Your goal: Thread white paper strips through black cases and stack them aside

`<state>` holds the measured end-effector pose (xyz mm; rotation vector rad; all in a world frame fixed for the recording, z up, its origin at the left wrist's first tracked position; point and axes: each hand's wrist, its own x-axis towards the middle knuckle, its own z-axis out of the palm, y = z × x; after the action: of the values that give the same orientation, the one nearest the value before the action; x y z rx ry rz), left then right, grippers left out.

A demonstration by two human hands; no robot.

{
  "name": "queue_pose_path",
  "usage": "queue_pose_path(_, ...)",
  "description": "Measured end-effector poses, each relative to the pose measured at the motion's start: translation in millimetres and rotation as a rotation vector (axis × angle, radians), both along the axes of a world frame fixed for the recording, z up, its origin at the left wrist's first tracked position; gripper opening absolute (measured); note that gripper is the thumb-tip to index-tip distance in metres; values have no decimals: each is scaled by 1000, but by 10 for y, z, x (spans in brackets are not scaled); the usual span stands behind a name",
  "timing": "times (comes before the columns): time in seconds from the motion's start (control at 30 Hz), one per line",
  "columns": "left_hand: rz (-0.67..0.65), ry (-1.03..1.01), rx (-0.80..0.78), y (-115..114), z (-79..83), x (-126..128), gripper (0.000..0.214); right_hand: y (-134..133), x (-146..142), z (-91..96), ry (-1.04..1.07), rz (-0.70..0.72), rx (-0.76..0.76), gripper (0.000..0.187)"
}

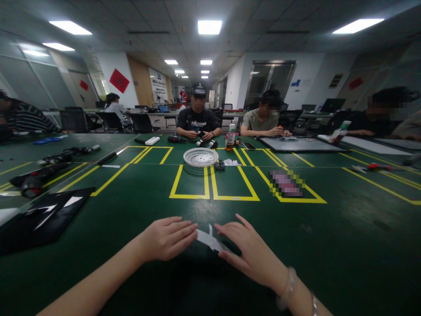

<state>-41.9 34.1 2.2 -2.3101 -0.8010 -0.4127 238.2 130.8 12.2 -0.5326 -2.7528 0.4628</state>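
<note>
A small white strip of paper or tape, bent with one piece sticking up, sits between my two hands just above or on the green table. My left hand has its fingers stretched out side by side, their tips at the strip's left end; its thumb is hidden. On the other side, my right hand is spread, with the index finger raised and the thumb by the strip's lower right end. Whether either hand actually grips the strip is unclear. Bracelets circle my right wrist.
Yellow tape outlines mark the table. Ahead stand a white round basket and a bottle; a blurred pinkish item lies right. At left are a black sheet and a power tool. Several people sit across.
</note>
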Motion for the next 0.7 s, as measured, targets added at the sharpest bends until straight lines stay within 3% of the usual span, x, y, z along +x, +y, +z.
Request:
queue_pose_path(0.1, -21, -17, 18, -29, 6, 19, 28, -19, -19, 4, -57, 13, -107, 35)
queue_pose_path(0.2, 2, -25, 24, -45, 2, -65, 28, -22, -29, -22, -57, 10, -147, 38)
queue_pose_path(0.3, 48, -23, 19, -24, -8, -247, 30, -10, -25, -35, -38, -11, -147, 31)
queue_pose_path(0.37, 149, -55, 10, 14, -4, -441, 36, 3, -15, -23, -11, -50, -144, 27)
queue_pose_path(0.43, 393, -165, 14, 49, 8, -695, 45, 16, -5, -2, 25, -98, -142, 27)
queue_pose_path(0.6, 1289, -510, 30, -132, -51, -1563, 66, 31, 3, 20, 69, -139, -113, 28)
queue_pose_path(0.7, 1673, -696, -190, -431, -216, -2168, 87, 26, -2, 6, 79, -149, -87, 29)
